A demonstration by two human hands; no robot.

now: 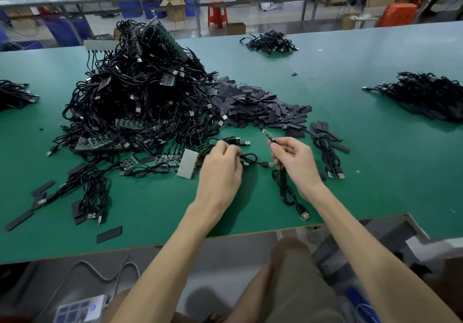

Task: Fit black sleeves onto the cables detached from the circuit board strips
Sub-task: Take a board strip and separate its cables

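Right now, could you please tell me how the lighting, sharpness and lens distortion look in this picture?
Head view: light is even, with no harsh glare on the green table; soft shadows lie under the left hand and right hand; the cable pile is sharp; the wide lens bows the table's edges; the legs at the bottom are blurred.
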